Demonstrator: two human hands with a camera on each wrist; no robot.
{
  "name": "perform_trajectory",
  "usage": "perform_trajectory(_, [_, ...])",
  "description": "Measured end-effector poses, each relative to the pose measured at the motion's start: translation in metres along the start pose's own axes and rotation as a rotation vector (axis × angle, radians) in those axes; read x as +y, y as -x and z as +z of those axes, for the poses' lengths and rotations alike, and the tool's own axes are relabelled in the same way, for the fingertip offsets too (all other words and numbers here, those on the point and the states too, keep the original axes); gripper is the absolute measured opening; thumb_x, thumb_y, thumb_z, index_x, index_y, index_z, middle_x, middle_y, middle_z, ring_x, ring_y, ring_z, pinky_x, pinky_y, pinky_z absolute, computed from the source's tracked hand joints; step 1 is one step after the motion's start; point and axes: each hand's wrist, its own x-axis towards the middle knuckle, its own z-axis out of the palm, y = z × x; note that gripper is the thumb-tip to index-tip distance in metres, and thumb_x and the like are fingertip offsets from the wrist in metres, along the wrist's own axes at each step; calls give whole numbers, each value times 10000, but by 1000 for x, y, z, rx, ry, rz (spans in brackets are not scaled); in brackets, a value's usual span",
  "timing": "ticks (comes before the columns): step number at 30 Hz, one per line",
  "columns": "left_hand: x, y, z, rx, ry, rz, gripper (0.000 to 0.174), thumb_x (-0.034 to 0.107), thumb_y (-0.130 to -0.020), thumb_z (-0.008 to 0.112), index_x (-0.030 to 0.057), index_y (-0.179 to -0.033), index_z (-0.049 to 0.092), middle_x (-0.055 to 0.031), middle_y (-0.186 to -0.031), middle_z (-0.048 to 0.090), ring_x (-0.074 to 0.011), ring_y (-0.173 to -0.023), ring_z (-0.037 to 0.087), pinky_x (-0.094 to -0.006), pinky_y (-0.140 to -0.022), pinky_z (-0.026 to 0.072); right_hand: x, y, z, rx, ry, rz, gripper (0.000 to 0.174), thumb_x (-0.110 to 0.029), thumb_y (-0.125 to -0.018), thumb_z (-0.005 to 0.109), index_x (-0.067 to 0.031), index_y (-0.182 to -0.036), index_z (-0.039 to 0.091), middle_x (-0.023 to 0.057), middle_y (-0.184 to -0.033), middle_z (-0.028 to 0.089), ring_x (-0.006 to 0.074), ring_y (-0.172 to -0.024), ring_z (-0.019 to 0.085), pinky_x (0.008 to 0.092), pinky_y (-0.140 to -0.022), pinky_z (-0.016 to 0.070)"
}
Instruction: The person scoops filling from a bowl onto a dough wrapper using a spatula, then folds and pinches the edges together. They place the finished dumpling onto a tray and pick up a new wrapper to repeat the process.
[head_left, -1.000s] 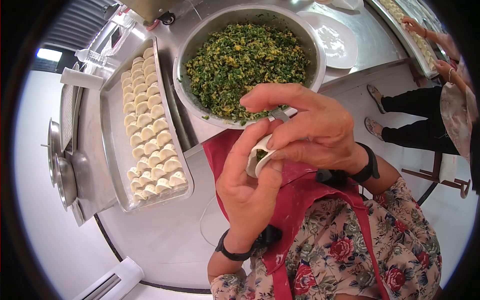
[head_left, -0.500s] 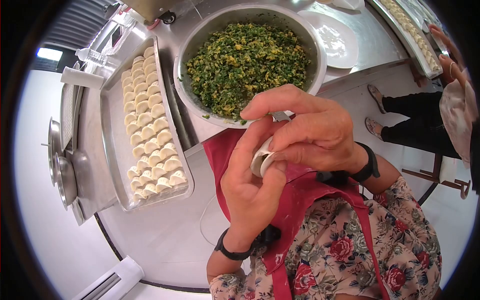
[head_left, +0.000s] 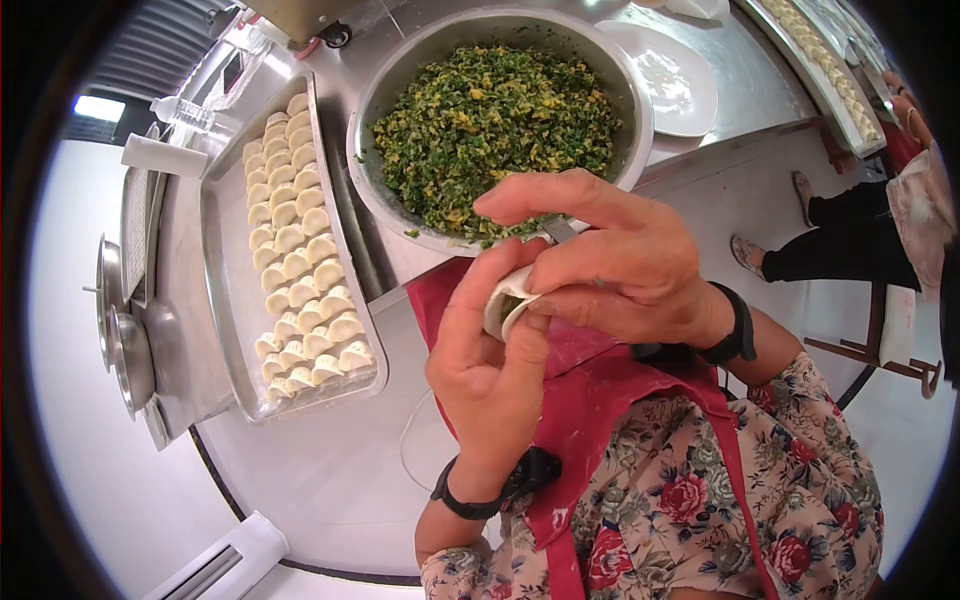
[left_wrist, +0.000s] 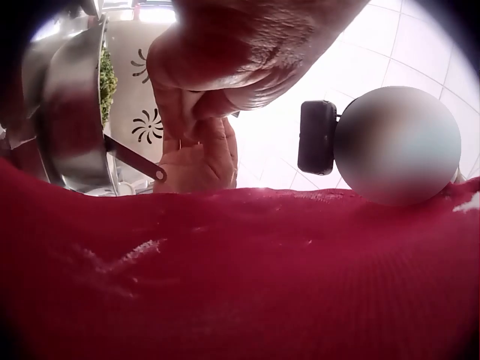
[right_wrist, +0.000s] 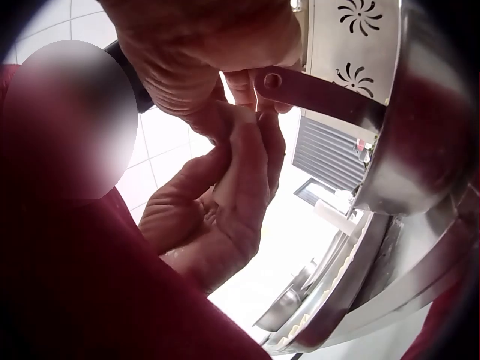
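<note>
Both hands meet in front of the red apron point(head_left: 600, 395), around a half-folded dumpling point(head_left: 512, 288). The left hand point(head_left: 490, 385) cups it, its thumb along the near side and its fingers behind. With thumb and index finger the right hand point(head_left: 635, 265) pinches the wrapper's edge. Green filling shows through the opening left in the fold. A flat metal handle point(head_left: 558, 230) with a hole in its end sticks out by the right hand's fingers; its far end is hidden in the head view. In the right wrist view the handle point(right_wrist: 330, 97) reaches towards the bowl.
A large metal bowl point(head_left: 362, 190) of chopped green and yellow filling point(head_left: 500, 120) stands ahead. Left of it, a metal tray point(head_left: 228, 300) carries rows of folded dumplings point(head_left: 295, 265). A white plate point(head_left: 690, 110) lies right of the bowl. Another person point(head_left: 850, 240) is at the far right.
Both hands have shifted slightly left with the dumpling, and the right fingers have moved a little along its edge. At the far right, the other person's hands have drawn back from the tray.
</note>
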Motion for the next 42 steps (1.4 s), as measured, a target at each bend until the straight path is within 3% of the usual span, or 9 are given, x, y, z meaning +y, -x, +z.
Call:
perform_trajectory(5, [1, -1, -5, -78, -275, 80, 372, 8, -842, 544, -15, -1207, 481, -135, -1167, 540, -178, -1033, 537, -265, -858, 435, 2, -1, -2, -29, 57, -40, 189, -109, -670, 718, -11, -789, 608, 228, -1127, 532, 325, -997, 564, 362, -809, 468])
perform_trajectory(8, [-2, 2, -9, -73, -107, -8, 399, 6, -843, 542, -21, -1231, 452, -138, -1186, 526, -179, -1053, 525, -265, -868, 427, 3, -1, -1, -16, 30, -27, 196, -122, -676, 718, -12, -800, 614, 227, -1132, 529, 328, -1008, 557, 366, -816, 464])
perform_trajectory(11, [-7, 2, -8, -62, -48, 32, 437, 5, -844, 540, -27, -1260, 411, -137, -1200, 514, -178, -1062, 519, -269, -872, 427, 1, -4, 1, 3, -98, 31, 192, -127, -685, 717, -22, -815, 621, 217, -1135, 532, 326, -1016, 552, 372, -826, 458])
perform_trajectory(17, [-1, -1, 0, -41, -124, 31, 432, 7, -842, 540, -40, -1250, 405, -148, -1214, 492, -191, -1072, 516, -287, -889, 428, 7, 0, -3, -94, -132, -1, 205, -133, -688, 719, -42, -850, 632, 207, -1138, 537, 322, -1018, 551, 377, -840, 450])
perform_trajectory(20, [-1, -3, -4, -29, 48, -121, 394, 11, -838, 545, -47, -1211, 433, -155, -1205, 499, -193, -1072, 517, -287, -890, 431, 8, 1, -1, -56, -90, -21, 196, -110, -682, 719, -42, -844, 632, 209, -1134, 539, 321, -1012, 553, 374, -837, 450])
perform_trajectory(23, [-5, -2, -9, 21, 445, -236, 368, 20, -836, 554, -50, -1182, 451, -154, -1174, 522, -185, -1062, 522, -283, -886, 432, 2, -1, 5, 5, -27, -1, 189, -85, -673, 718, -43, -833, 627, 207, -1130, 540, 319, -1010, 554, 372, -833, 450])
perform_trajectory(32, [-3, -1, 2, 73, -2, -65, 368, 0, -845, 525, -29, -1206, 457, -140, -1151, 547, -180, -1030, 543, -263, -859, 439, 7, 0, 4, -27, 66, -94, 208, -75, -679, 699, -32, -861, 608, 205, -1121, 545, 311, -982, 559, 362, -805, 454])
perform_trajectory(35, [-4, 0, -5, -35, -294, 37, 383, -31, -834, 515, -23, -1214, 463, -128, -1142, 556, -171, -1034, 540, -256, -845, 441, 9, 1, 6, -30, 71, -116, 196, -79, -686, 695, -25, -849, 601, 209, -1116, 546, 308, -976, 560, 358, -799, 453])
perform_trajectory(42, [-3, 2, -8, -39, -159, -71, 426, -62, -815, 512, -24, -1234, 445, -129, -1151, 550, -177, -1033, 544, -257, -852, 435, 5, -2, 6, -25, -8, -29, 175, -86, -682, 693, -26, -810, 590, 206, -1120, 543, 310, -978, 561, 363, -803, 453])
